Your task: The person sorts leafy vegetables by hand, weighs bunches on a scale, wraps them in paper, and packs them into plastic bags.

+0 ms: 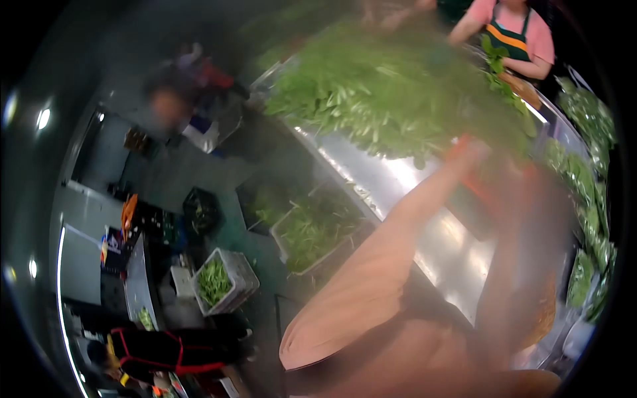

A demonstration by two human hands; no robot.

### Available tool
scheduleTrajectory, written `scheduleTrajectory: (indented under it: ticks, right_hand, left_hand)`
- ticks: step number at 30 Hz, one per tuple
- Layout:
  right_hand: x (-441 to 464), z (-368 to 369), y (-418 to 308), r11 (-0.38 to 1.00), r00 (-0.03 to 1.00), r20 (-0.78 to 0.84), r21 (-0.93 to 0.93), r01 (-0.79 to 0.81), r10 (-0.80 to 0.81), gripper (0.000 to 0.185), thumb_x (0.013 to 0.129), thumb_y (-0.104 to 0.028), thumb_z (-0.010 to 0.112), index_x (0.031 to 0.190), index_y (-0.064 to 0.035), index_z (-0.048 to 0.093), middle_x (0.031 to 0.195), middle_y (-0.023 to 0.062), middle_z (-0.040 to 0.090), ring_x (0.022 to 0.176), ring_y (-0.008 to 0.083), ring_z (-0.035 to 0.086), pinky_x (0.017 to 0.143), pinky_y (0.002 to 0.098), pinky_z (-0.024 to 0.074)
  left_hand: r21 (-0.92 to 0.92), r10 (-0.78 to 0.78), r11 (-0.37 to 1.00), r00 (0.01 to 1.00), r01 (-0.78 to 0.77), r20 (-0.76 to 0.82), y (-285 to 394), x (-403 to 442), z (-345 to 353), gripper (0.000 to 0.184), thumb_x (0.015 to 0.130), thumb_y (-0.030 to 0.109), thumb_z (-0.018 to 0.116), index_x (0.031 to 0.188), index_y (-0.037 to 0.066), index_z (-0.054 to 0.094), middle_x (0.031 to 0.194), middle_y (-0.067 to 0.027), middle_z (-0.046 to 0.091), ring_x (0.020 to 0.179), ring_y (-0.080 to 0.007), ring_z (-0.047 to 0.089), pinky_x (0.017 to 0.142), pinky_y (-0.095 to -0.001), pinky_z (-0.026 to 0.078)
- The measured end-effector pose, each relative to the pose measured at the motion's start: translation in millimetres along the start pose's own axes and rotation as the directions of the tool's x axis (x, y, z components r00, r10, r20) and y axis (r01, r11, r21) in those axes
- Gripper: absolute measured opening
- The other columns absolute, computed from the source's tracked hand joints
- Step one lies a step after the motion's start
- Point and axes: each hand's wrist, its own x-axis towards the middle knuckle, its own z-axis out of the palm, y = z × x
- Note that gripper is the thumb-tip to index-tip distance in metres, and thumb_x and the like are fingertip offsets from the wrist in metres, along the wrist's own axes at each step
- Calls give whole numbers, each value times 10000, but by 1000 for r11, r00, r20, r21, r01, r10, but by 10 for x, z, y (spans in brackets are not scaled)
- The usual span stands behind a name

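One big heap of greens (391,86) lies on the far part of the steel table (458,259) in front of you. Your two hands are at the heap's near edge, your left hand (472,154) just beside your right hand (524,174). Both are badly blurred, so I cannot tell how far open your fingers are, or whether they grip any stems. One red patch (481,189) shows between your hands, too smeared to name.

Along the table's right side you have several packs of greens (580,162); they overlap too much to count. Across from you, one co-worker (514,40) in a pink top and striped apron has a hand at a leafy bunch (494,56).

To your left, one tub (315,232) of greens stands near the table, with one pale crate (225,282) of greens farther off and one black crate (200,211) beyond. Two more people show on that side: one blurred figure (179,99) and one person in black and red (172,350).
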Motion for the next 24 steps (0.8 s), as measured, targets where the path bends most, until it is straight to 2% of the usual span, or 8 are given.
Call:
scheduleTrajectory:
  ticks: [7, 13, 15, 17, 18, 20, 21, 24]
  right_hand:
    - [-215, -71, -294, 976, 991, -4, -170, -135, 136, 451, 822, -250, 665, 1185, -17, 534, 1110, 47, 593, 954, 149, 569, 828, 294, 455]
    - [-138, -207, -315, 950, 987, -59, -269, -158, 147, 433, 815, -344, 662, 1115, -44, 577, 910, -2, 615, 639, 77, 524, 507, 236, 404]
    - [-123, -201, -404, 905, 961, -49, -325, -274, 273, 445, 824, -336, 654, 1145, -40, 568, 962, 15, 622, 731, 94, 560, 598, 241, 442]
    - [21, -250, -261, 957, 983, 32, -234, -169, 182, 453, 838, -319, 643, 1177, -31, 559, 1045, 38, 615, 873, 125, 568, 739, 266, 443]
    - [58, -346, -184, 977, 992, 47, -183, -110, 120, 458, 845, -310, 637, 1191, -23, 556, 1095, 51, 609, 954, 143, 566, 819, 281, 438]
    - [-212, -256, -378, 983, 990, 72, -146, -112, 124, 406, 848, -347, 619, 1070, -7, 619, 1000, 50, 637, 867, 138, 589, 750, 277, 460]
    - [-258, -287, -393, 954, 981, 5, -231, -189, 196, 392, 850, -372, 607, 995, -11, 652, 924, 39, 655, 786, 122, 603, 683, 268, 474]
    - [-341, -370, -271, 938, 993, -118, -344, -36, -5, 414, 811, -401, 627, 969, -18, 621, 803, 37, 636, 657, 127, 580, 564, 275, 452]
  left_hand:
    - [76, -93, 993, 994, 89, 53, 2, 209, 245, 527, 706, 194, 747, 1167, 55, 533, 1107, -121, 598, 976, -234, 568, 833, -393, 460]
    - [129, -232, 968, 965, 216, 123, 120, 348, 280, 588, 690, 174, 758, 1216, 96, 506, 1141, -107, 589, 1028, -237, 556, 872, -418, 448]
    - [86, -277, 960, 953, 268, 120, 124, 354, 252, 610, 685, 167, 762, 1232, 110, 497, 1152, -102, 586, 1045, -238, 552, 884, -426, 444]
    - [-111, -252, 958, 962, 263, 105, -29, 387, 298, 582, 696, 243, 771, 1203, 109, 519, 1145, -102, 591, 1049, -252, 555, 885, -468, 439]
    - [23, -54, 998, 998, 53, 19, -43, 445, 145, 551, 701, 250, 773, 1169, 85, 531, 1115, -107, 602, 1011, -257, 571, 870, -466, 454]
    - [-18, 68, 998, 993, -67, 97, -214, 505, 342, 444, 743, 242, 746, 1099, 50, 564, 1061, -113, 620, 944, -258, 598, 842, -433, 484]
    - [-197, 2, 980, 984, 34, 178, -233, 429, 359, 367, 779, 226, 717, 1065, 38, 584, 1038, -116, 627, 914, -252, 610, 828, -403, 499]
    - [16, -8, 1000, 959, 4, 285, -211, 586, 140, 289, 822, 172, 660, 1059, 29, 577, 957, -98, 634, 828, -211, 622, 709, -350, 525]
